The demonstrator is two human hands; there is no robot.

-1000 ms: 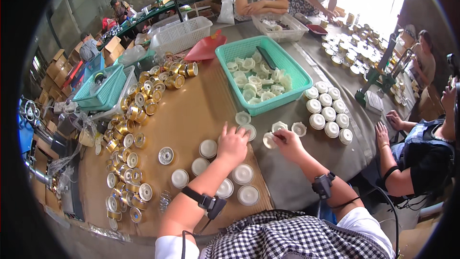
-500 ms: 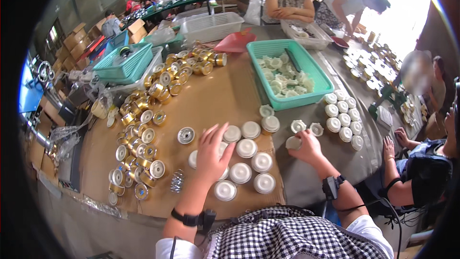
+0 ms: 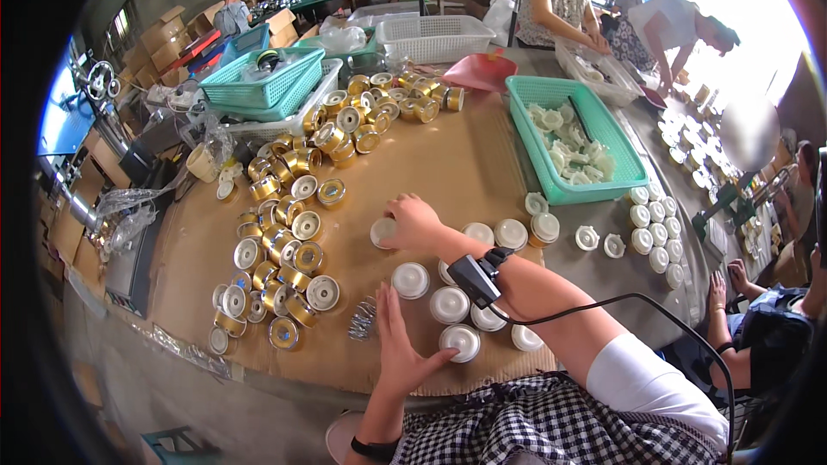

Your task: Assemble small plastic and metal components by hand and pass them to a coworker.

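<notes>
My right hand reaches across the cardboard with its fingers closed on the edge of a round white plastic cap. What lies under that cap is hidden. My left hand holds nothing; its fingers are apart, and the thumb is beside one of the white-capped round parts. Several more white-capped parts stand between and under my arms, some hidden by the right forearm. A small group of metal springs lies left of the left hand.
Gold metal cups are heaped along the left. A green basket of white plastic pieces stands at the back right, with rows of white caps beside it. A red scoop lies at the back. Other people sit around the table.
My right hand has carried a white cap from the right side leftward to where an uncapped metal part stood. My left hand has moved nearer to me. The view has shifted left.
</notes>
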